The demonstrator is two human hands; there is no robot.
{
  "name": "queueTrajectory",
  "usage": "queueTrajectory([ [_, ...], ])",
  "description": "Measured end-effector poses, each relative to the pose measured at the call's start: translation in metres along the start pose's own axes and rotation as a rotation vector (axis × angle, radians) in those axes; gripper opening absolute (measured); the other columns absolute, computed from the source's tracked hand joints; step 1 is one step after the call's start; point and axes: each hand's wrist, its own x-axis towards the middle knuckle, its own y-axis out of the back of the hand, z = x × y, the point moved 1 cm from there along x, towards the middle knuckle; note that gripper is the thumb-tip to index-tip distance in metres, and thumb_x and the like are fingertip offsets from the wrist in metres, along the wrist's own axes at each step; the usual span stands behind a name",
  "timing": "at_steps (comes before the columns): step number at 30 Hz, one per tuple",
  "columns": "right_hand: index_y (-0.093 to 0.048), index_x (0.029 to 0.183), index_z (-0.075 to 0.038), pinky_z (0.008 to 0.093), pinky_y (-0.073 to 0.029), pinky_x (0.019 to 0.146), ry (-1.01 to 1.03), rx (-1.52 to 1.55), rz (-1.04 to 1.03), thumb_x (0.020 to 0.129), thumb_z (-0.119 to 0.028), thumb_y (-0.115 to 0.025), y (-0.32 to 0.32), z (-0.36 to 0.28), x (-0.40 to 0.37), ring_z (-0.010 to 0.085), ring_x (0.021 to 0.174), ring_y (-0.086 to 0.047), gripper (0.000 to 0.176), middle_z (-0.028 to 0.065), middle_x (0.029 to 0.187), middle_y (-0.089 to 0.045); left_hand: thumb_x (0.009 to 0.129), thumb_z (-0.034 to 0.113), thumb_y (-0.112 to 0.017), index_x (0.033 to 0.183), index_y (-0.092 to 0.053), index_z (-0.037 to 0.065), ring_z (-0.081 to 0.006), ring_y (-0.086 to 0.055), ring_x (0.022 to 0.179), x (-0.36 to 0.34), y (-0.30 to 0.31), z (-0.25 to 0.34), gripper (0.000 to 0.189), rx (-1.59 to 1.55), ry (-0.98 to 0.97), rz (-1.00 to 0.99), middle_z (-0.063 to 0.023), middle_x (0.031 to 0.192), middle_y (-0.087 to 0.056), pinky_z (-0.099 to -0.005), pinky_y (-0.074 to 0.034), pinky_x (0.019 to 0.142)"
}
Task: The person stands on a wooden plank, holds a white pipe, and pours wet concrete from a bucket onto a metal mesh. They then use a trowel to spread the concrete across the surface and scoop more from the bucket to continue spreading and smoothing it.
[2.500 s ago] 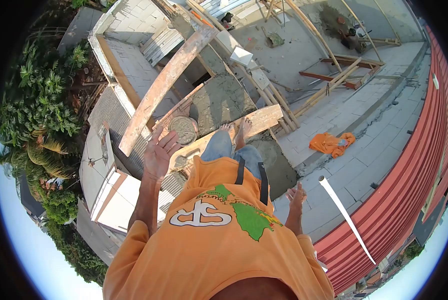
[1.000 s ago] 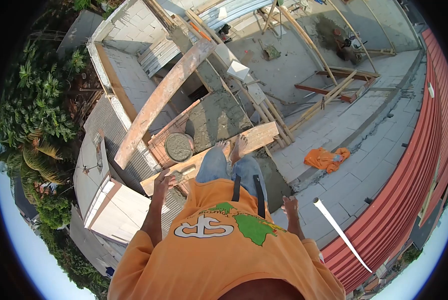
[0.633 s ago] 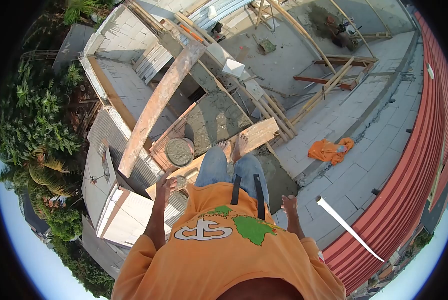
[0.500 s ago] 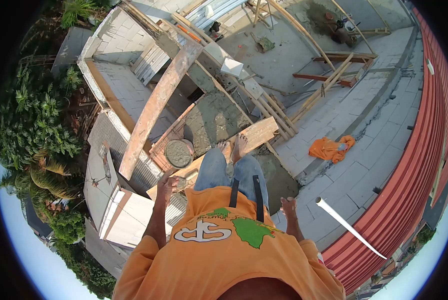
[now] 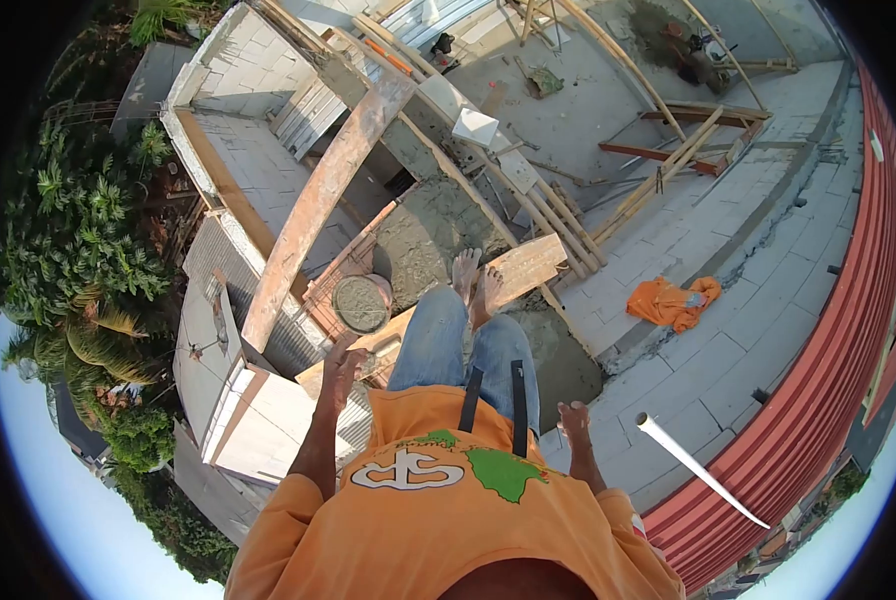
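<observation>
Footing looks like the main risk: bare feet [image 5: 466, 274] on a plank [image 5: 528, 266], toes at its far edge, grey wet-looking concrete [image 5: 428, 225] just beyond. Weight on one edge could tip or slide it; grit on the wood would make that worse. How the plank's ends are supported, can't tell.

Bucket [image 5: 386, 288] with grey mix [image 5: 358, 305] in it sits just past the plank, forward of the left hand [image 5: 340, 368]. An arm swing or slipped foot could knock it over. Trowel-like tool [image 5: 381, 352], too small to identify for sure, lies on the plank between left hand and knees; a careless knock could send it off the edge.

Pose: both arms angled down and forward, out from the torso, as if for balance (my read). Left hand: fingers loosely spread, nothing seen in it, near the tool and the plank's left end; contact looks unlikely, but height is hard to judge. Right hand [image 5: 574, 420]: out beside the right thigh, fingers half-curled, nothing seen in it either. Behind it lies the pale blockwork [image 5: 708, 385]; white pipe [image 5: 703, 470] off to its right, apart.
</observation>
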Motion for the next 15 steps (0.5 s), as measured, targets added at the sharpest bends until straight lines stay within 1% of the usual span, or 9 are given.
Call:
queueTrajectory([
  [2,-0.053,0.115,0.006,0.0357,-0.052,0.051,-0.014,-0.006,-0.002,0.08,-0.027,-0.066,-0.002,0.003,0.002,0.027,0.066,-0.066,0.05,0.0159,0.085,-0.062,0.084,0.029,-0.06,0.126,-0.056,0.005,-0.0179,-0.06,0.097,0.008,-0.005,-0.008,0.049,0.034,-0.03,-0.02,-0.0076,0.105,-0.063,-0.0346,-0.045,0.082],
  [4,-0.053,0.115,0.006,0.0351,-0.051,0.05,-0.022,-0.007,-0.005,0.079,-0.027,-0.066,-0.009,0.023,0.015,0.0275,0.066,-0.067,0.051,0.0175,0.087,-0.062,0.085,0.025,-0.059,0.126,-0.055,0.004,-0.0175,-0.06,0.096,0.013,-0.018,0.003,0.046,0.061,-0.001,-0.038,-0.0075,0.106,-0.063,-0.0339,-0.045,0.082],
  [6,-0.051,0.122,0.006,0.0347,-0.05,0.048,0.009,-0.082,-0.03,0.079,-0.028,-0.067,-0.017,0.055,0.033,0.0282,0.068,-0.067,0.057,0.0197,0.092,-0.063,0.087,0.022,-0.058,0.126,-0.054,0.003,-0.017,-0.06,0.096,0.027,-0.028,-0.001,0.045,0.092,-0.053,-0.082,-0.0082,0.106,-0.064,-0.0326,-0.046,0.081],
  [7,-0.051,0.122,0.006,0.0347,-0.05,0.048,0.006,-0.079,-0.026,0.079,-0.028,-0.067,-0.016,0.043,0.025,0.0282,0.068,-0.067,0.057,0.0197,0.092,-0.063,0.088,0.02,-0.058,0.127,-0.053,0.001,-0.0171,-0.06,0.098,0.037,-0.033,-0.002,0.043,0.109,-0.058,-0.113,-0.0095,0.106,-0.064,-0.032,-0.046,0.081],
  [8,-0.054,0.115,0.008,0.0371,-0.051,0.059,-0.03,-0.045,-0.013,0.078,-0.029,-0.066,-0.011,0.024,0.004,0.0294,0.071,-0.067,0.054,0.0214,0.089,-0.064,0.088,0.02,-0.058,0.127,-0.053,0.001,-0.0171,-0.06,0.098,0.045,-0.04,-0.001,0.043,0.111,-0.057,-0.119,-0.0095,0.106,-0.064,-0.032,-0.046,0.081],
  [9,-0.057,0.108,0.009,0.0395,-0.052,0.07,-0.068,-0.014,-0.002,0.077,-0.031,-0.065,-0.007,0.009,-0.01,0.0306,0.074,-0.067,0.051,0.023,0.085,-0.065,0.089,0.015,-0.057,0.127,-0.051,-0.001,-0.0163,-0.061,0.095,0.053,-0.048,0.001,0.042,0.097,-0.092,-0.124,-0.0114,0.104,-0.065,-0.029,-0.046,0.082],
  [10,-0.057,0.108,0.009,0.0395,-0.052,0.07,-0.075,-0.016,-0.002,0.077,-0.031,-0.065,-0.007,0.009,-0.009,0.0306,0.074,-0.067,0.051,0.023,0.085,-0.065,0.09,0.011,-0.056,0.127,-0.05,-0.003,-0.0154,-0.061,0.093,0.059,-0.055,0.002,0.04,0.083,-0.125,-0.126,-0.0132,0.101,-0.066,-0.0261,-0.046,0.083],
  [13,-0.057,0.109,0.01,0.039,-0.052,0.071,-0.081,-0.034,-0.012,0.077,-0.03,-0.065,-0.017,0.01,0.01,0.0303,0.074,-0.067,0.051,0.0228,0.087,-0.065,0.09,0.009,-0.055,0.126,-0.05,-0.005,-0.017,-0.061,0.095,0.076,-0.069,0.01,0.04,0.072,-0.113,-0.139,-0.0153,0.102,-0.066,-0.0277,-0.046,0.086],
  [15,-0.056,0.112,0.009,0.0391,-0.052,0.071,-0.089,-0.02,0.035,0.078,-0.029,-0.065,-0.024,0.011,0.03,0.0305,0.074,-0.067,0.053,0.0227,0.087,-0.065,0.089,0.008,-0.055,0.126,-0.05,-0.005,-0.0175,-0.061,0.096,0.089,-0.076,0.003,0.04,0.084,-0.077,-0.137,-0.016,0.103,-0.066,-0.0279,-0.046,0.086],
])
